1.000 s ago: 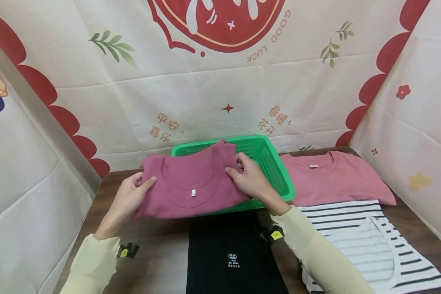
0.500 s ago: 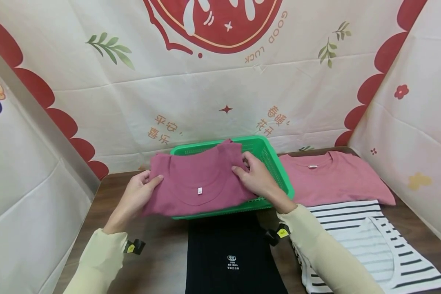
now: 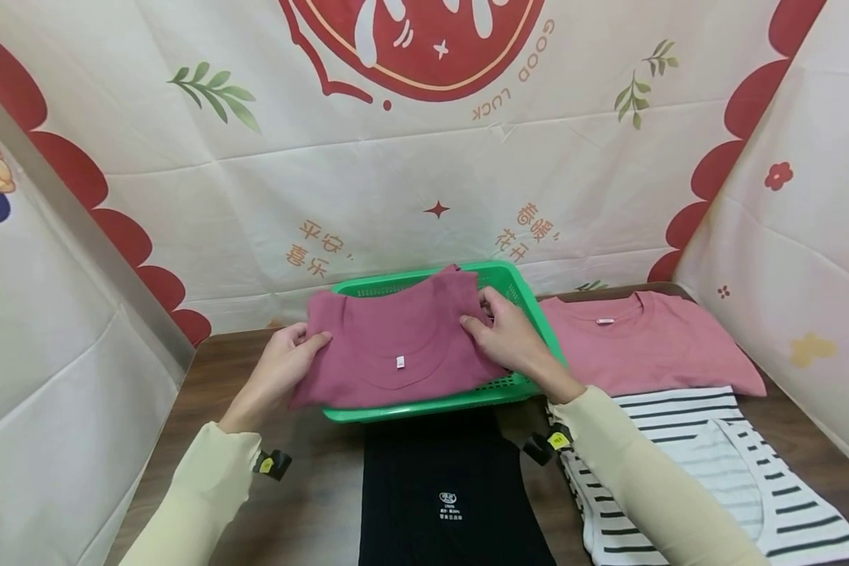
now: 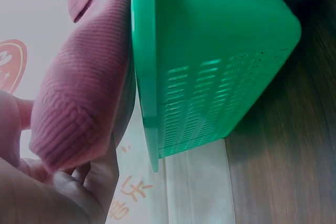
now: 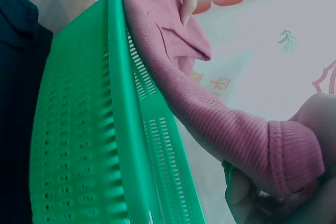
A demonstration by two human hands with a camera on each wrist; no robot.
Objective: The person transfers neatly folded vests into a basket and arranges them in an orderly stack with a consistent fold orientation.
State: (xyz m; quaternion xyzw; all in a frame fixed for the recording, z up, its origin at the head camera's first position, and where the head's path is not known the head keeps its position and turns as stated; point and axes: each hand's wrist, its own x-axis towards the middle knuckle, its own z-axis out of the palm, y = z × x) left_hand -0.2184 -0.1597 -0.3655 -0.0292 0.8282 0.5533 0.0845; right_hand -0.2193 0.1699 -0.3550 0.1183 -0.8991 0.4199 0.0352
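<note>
A folded dark pink shirt (image 3: 403, 338) with a white neck label is stretched between both hands over a green plastic basket (image 3: 375, 413). My left hand (image 3: 283, 365) pinches its left edge, thumb on top and fingers beneath. At the opposite edge my right hand (image 3: 505, 334) grips the cloth the same way. In the left wrist view the folded ribbed edge of the shirt (image 4: 79, 98) lies beside the basket's rim (image 4: 144, 77). The right wrist view has the shirt (image 5: 173, 85) running along the rim too. The cloth hides much of the basket's inside.
A black garment (image 3: 446, 472) with white print lies in front of the basket. To the right are a light pink shirt (image 3: 651, 346) and a black-and-white striped garment (image 3: 792, 503) on the wooden table (image 3: 219, 377). A printed cloth backdrop (image 3: 382, 181) stands behind.
Both hands have carried the dark pink shirt to the right and slightly farther away, so it sits more squarely over the basket. The grip on both edges stays the same.
</note>
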